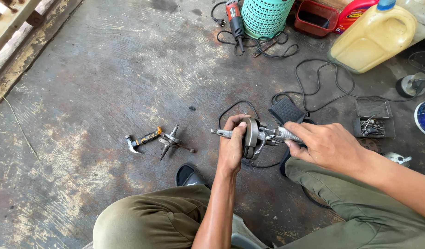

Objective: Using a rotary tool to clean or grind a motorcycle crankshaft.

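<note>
Crankshaft (255, 137) held horizontal above the concrete floor (106, 83), between the knees. Left hand (232, 146) rises from below, fingers wrapped shut around the web and left shaft end. Right hand (324, 145) reaches in from the right, fingers closed on the right shaft end. A hammer (141, 141) lies well apart to the left.

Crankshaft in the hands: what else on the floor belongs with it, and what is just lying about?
In hand:
crankshaft, gripped by left hand and right hand.

Lying about:
second crankshaft
claw hammer
foot pedal
angle grinder
yellow jug
tray of bits
</note>
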